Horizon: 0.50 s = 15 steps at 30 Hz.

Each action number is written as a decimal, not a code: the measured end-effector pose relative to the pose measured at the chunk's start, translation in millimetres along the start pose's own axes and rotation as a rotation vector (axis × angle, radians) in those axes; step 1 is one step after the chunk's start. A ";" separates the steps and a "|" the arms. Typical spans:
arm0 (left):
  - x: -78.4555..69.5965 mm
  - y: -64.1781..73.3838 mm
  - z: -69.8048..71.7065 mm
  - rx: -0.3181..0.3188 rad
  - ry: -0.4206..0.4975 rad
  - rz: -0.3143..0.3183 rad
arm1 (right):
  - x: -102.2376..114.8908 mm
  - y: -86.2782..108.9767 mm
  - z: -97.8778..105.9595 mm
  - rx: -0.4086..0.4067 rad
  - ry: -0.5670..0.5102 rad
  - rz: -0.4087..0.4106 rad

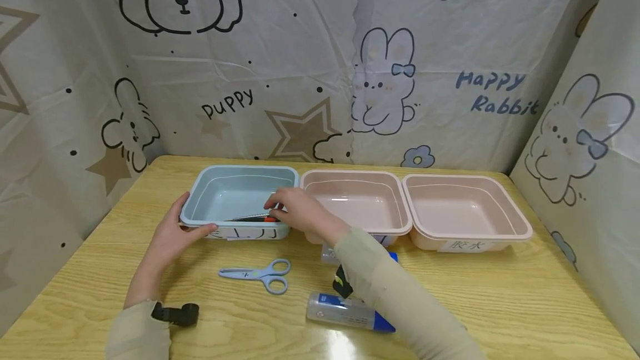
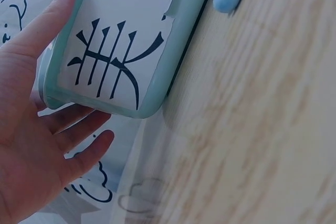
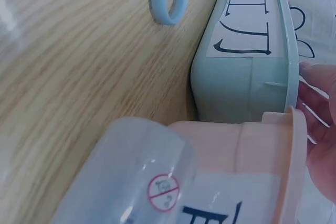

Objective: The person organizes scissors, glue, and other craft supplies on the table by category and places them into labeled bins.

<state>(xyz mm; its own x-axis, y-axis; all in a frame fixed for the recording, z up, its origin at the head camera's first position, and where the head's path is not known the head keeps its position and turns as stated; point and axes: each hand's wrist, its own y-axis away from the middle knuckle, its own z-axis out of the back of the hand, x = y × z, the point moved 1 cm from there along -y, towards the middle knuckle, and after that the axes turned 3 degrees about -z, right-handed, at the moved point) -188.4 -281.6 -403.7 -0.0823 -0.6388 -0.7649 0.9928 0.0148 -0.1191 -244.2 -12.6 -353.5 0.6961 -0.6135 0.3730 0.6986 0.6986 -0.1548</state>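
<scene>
My left hand [image 1: 172, 238] holds the left front corner of a light-blue plastic basin [image 1: 240, 170], its thumb along the front rim. The left wrist view shows the thumb on that rim [image 2: 55, 74] and the other fingers spread round the end. My right hand [image 1: 300, 210] reaches over the basin's right side, fingertips bent downward, with nothing visible between them. Just below lies a slim dark tool [image 1: 255, 219] with a silvery edge and an orange-red end, partly hidden by the front wall. In the right wrist view the basin's rim covers part of the right fingers [image 3: 317, 80].
Two pink basins, a middle one [image 1: 360, 174] and a right one [image 1: 470, 180], stand beside the blue one. In front lie light-blue scissors [image 1: 257, 274] and a clear bottle with a blue cap [image 1: 345, 313]. A second clear bottle [image 1: 329, 254] lies partly behind the right forearm.
</scene>
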 end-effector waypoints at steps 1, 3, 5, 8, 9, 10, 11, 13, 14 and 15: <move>-0.4 -0.1 -0.1 -0.002 -0.009 -0.002 | -1.1 2.0 0.3 -0.004 0.000 0.005; -1.4 -0.4 0.0 -0.005 -0.029 -0.002 | -3.3 6.0 1.3 -0.010 -0.001 0.010; -2.3 -0.6 0.3 -0.012 -0.057 -0.003 | -4.5 10.3 3.4 -0.017 -0.004 0.009; -3.6 -0.8 1.2 -0.026 -0.087 -0.006 | -7.1 16.6 6.1 -0.029 0.000 0.010; -4.2 -0.8 1.6 -0.032 -0.095 -0.009 | -8.1 18.7 6.9 -0.034 0.000 0.012; -4.5 -0.8 2.0 -0.037 -0.102 -0.014 | -9.2 20.7 7.5 -0.040 0.002 0.012; -5.1 -0.8 2.3 -0.043 -0.109 -0.018 | -10.6 22.8 7.8 -0.046 0.003 0.012; -6.4 -1.0 2.7 -0.051 -0.125 -0.030 | -12.9 27.3 9.0 -0.058 0.002 0.012; -7.4 -1.0 2.9 -0.054 -0.132 -0.036 | -13.9 29.8 9.9 -0.063 -0.001 0.010; -8.1 -1.0 3.1 -0.058 -0.138 -0.040 | -15.1 32.2 10.7 -0.068 -0.003 0.010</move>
<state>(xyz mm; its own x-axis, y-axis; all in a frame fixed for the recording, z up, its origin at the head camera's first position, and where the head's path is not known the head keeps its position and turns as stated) -188.4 -278.8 -395.4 -0.1051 -0.7394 -0.6650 0.9819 0.0287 -0.1871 -234.1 23.1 -354.3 0.7023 -0.6055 0.3744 0.7017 0.6775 -0.2205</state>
